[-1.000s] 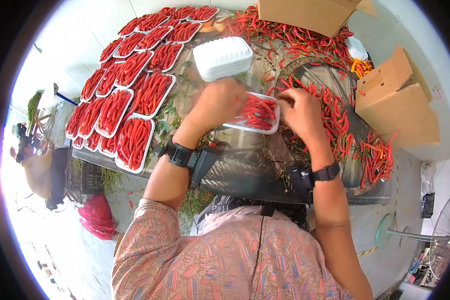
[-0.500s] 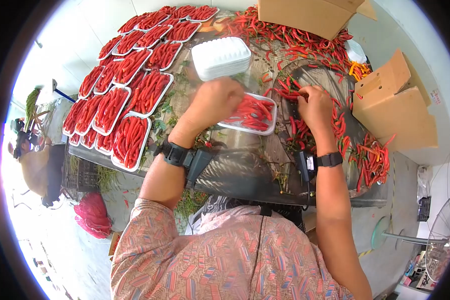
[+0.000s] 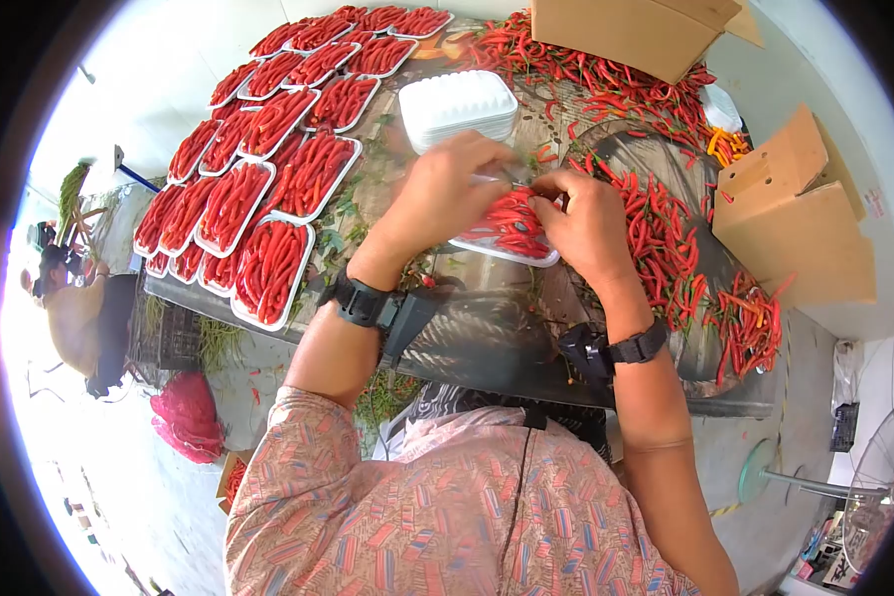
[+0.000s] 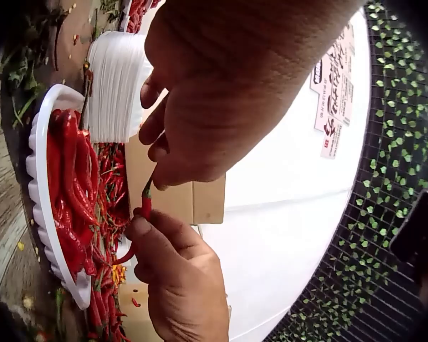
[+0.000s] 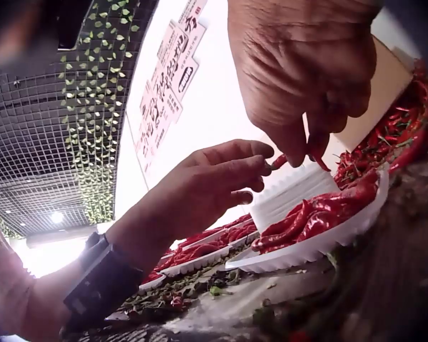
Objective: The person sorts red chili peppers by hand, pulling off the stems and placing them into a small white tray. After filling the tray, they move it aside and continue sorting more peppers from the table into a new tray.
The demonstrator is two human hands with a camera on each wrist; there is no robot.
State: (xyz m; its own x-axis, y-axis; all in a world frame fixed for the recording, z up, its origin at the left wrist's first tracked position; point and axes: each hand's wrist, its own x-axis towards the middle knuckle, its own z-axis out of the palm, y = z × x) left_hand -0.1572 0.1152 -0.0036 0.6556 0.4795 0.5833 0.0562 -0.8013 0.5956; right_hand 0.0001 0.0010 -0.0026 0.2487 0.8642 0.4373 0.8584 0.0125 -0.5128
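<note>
Centrally, slender red chili [image 4: 145,212], green-stemmed, curved at tip, held above white tray [image 4: 40,178] of glossy chilies [image 4: 73,182]; left fingers [image 4: 155,123] nearly together, pinching stem [image 4: 148,190]; right fingers [image 4: 142,231] likewise pinching red body.

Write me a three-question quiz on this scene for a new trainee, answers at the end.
1. True or false: the right hand pinches a red chili.

2. Which part of that chili does the left hand pinch?

3. Fill in: in the head view, the rows of packed chilies lie to the ____ of the hands.

Key: 1. True. 2. The green stem. 3. Left.
</note>
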